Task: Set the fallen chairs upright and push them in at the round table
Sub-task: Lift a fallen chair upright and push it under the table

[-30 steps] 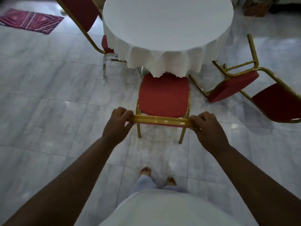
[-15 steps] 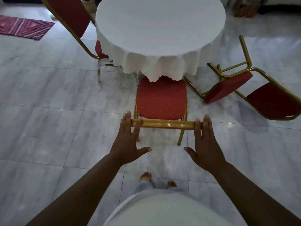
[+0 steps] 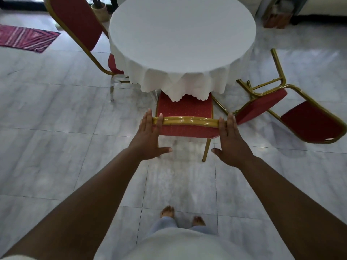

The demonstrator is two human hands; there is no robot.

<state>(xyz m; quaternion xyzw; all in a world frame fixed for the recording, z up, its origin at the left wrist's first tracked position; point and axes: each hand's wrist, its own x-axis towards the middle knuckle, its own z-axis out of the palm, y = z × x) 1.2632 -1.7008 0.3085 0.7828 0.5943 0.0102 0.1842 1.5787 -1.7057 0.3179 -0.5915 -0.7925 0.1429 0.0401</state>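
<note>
1. Three red chairs we count: the near chair (image 3: 185, 109) stands at the round table's (image 3: 182, 34) near edge, seat partly under the cloth (image 3: 187, 87); the left chair (image 3: 75, 21) stands at its left edge; the fallen chair (image 3: 311, 122) lies beside its right edge.
2. Two hands: our left hand (image 3: 148, 137) and right hand (image 3: 231, 141) rest flat, fingers straight, on the near chair's back rail.

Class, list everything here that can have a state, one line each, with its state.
Near chair: upright, seat partly under the tablecloth.
Right chair: tipped over on the floor.
Left chair: upright, seat under the tablecloth.
Left hand: open, fingers on the near chair's top rail.
Right hand: open, fingers on the same rail.
</note>
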